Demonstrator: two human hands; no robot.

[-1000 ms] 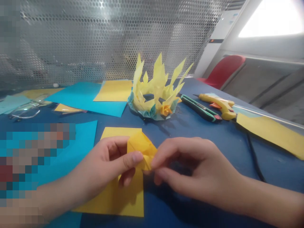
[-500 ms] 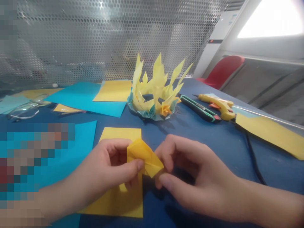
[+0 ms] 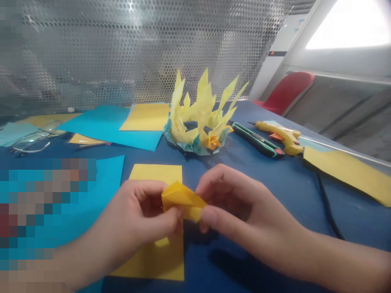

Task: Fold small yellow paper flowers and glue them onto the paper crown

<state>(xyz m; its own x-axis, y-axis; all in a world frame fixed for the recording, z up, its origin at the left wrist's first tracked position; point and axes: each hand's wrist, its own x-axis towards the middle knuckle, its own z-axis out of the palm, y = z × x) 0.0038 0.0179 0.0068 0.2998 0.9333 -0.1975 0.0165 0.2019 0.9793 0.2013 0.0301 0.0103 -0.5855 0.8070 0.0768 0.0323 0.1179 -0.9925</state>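
Note:
A small folded piece of yellow paper (image 3: 181,196) is held up between both hands. My left hand (image 3: 146,217) pinches its left side, thumb in front and fingers behind. At its right end, my right hand (image 3: 236,211) grips the edge between thumb and fingers. Beneath the hands lies a yellow paper sheet (image 3: 159,260), partly covered by my left hand. Behind them stands a pale yellow paper crown (image 3: 203,110) with tall points, a blue-green base and an orange paper flower (image 3: 213,141) on its front.
Right of the crown lie a utility knife (image 3: 258,138), a yellow glue gun (image 3: 279,136) with a black cord, and a yellow paper strip (image 3: 348,173). Blue sheets (image 3: 111,126) and eyeglasses (image 3: 32,140) are at the left. A perforated metal panel (image 3: 122,53) rises behind.
My right hand has moved slightly left and closed its thumb and fingers on the folded paper's right end. The paper has tilted and looks flatter from here.

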